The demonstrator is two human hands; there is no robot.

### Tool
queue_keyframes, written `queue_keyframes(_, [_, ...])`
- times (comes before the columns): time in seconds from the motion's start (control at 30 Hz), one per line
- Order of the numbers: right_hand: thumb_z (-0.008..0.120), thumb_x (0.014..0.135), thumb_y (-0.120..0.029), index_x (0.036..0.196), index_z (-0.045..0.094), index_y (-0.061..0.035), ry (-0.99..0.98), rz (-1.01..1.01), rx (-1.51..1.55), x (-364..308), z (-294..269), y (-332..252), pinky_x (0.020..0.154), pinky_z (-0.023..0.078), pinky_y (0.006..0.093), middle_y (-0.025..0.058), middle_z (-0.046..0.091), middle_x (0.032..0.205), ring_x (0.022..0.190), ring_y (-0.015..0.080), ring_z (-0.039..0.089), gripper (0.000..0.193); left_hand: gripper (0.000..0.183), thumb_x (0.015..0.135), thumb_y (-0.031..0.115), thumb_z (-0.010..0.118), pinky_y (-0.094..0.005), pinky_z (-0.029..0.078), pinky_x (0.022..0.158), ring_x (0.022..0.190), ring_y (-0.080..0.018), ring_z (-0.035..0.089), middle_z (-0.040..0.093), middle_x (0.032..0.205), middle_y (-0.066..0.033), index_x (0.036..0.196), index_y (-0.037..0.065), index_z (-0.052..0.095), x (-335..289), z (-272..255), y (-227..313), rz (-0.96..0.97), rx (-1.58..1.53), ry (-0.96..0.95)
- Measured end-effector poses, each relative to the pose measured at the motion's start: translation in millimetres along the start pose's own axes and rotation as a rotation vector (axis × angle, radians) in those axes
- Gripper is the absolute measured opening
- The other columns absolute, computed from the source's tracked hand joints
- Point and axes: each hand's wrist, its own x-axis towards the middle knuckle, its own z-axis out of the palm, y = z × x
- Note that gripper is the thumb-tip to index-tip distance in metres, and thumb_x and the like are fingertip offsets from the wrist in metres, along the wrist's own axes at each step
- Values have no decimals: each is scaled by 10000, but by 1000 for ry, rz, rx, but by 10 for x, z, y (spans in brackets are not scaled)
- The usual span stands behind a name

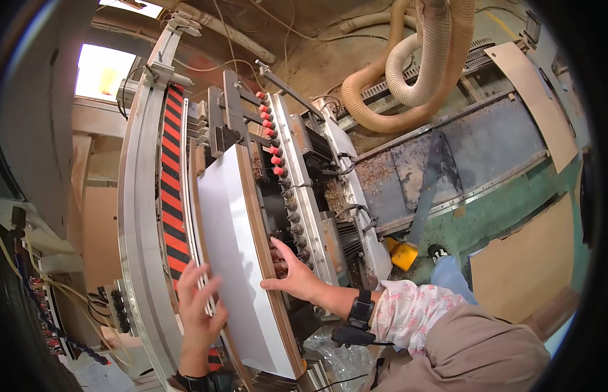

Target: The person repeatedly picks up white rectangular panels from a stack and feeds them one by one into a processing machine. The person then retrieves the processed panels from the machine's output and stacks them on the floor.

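Observation:
A long white-faced board (225, 222) with brown edges lies lengthwise on the machine in front of me. My right hand (297, 277) is at its right long edge, the thumb on the edge near the white face and the index finger stretched forward. The other fingers bend down beside the edge, partly hidden. My left hand (201, 313) is raised near the board's left side, fingers spread and slightly blurred, with nothing in it. Its fingers pass in front of a narrow pale rail (195, 245).
A red-and-black striped strip (173, 189) runs along a metal beam (139, 189) on the left. Several red-capped knobs (272, 140) line the machine's right side. Ribbed hoses (408, 72) hang over a dusty metal bed (493, 144). Brown sheets (529, 258) lie at the right.

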Motion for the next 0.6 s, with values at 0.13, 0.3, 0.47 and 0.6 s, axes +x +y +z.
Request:
queue_keyframes(0.13, [788, 631, -273, 1395, 57, 32, 117, -121, -351, 131, 209, -9, 1074, 228, 400, 289, 210, 1377, 1304, 372, 233, 1101, 308, 619, 18, 604, -473, 301, 1026, 1163, -257, 456, 570, 1084, 7, 908, 117, 640, 106, 72, 57, 280, 130, -293])
queue_keyframes(0.3, [773, 643, -259, 1388, -36, 44, 176, -13, -446, 137, 391, -52, 1085, 203, 386, 293, 147, 1407, 1333, 372, 170, 1141, 153, 616, 46, 606, -494, 250, 1058, 1124, -201, 502, 581, 1086, 25, 754, 114, 600, 208, 33, 47, 327, 161, -454])
queue_keyframes(0.47, [693, 785, -207, 1415, 7, 5, -80, -22, 144, 31, 116, -319, 1042, 280, 349, 211, 257, 1408, 1266, 246, 324, 955, 139, 602, 141, 618, -521, 300, 1012, 1131, -260, 502, 621, 985, -55, 681, 79, 522, 114, -237, -190, 326, 158, -391])
queue_keyframes(0.6, [637, 839, -158, 1426, 145, -58, -152, 80, 226, 85, -153, -92, 956, 377, 310, 160, 324, 1386, 1154, 186, 449, 773, 127, 633, 158, 601, -522, 311, 996, 1065, -321, 532, 631, 932, -78, 675, 73, 516, 78, -334, -238, 250, 76, -360])
